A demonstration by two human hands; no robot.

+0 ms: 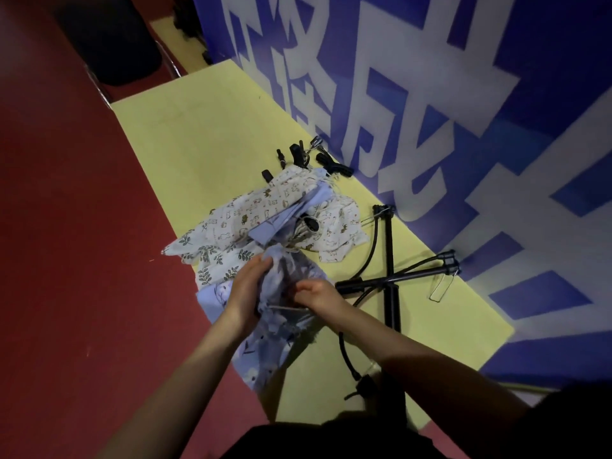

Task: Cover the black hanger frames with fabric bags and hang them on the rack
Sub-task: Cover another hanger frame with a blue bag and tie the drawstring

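A light blue printed fabric bag (265, 342) hangs between my hands over the yellow mat. My left hand (246, 293) grips its left edge near the top. My right hand (318, 294) pinches the bag's opening, beside a thin pale cord. Behind it lies a pile of white patterned bags (251, 210) and a plain blue one (288, 207). Black hanger frames (390, 276) lie crossed on the mat at the right, with more black frame parts (308, 157) beyond the pile. Whether a frame is inside the held bag I cannot tell.
The yellow mat (205, 134) lies on a red floor (66, 243), along a blue wall (463, 127) with large white characters. A dark bin-like object (109, 38) stands at the far left. No rack is in view.
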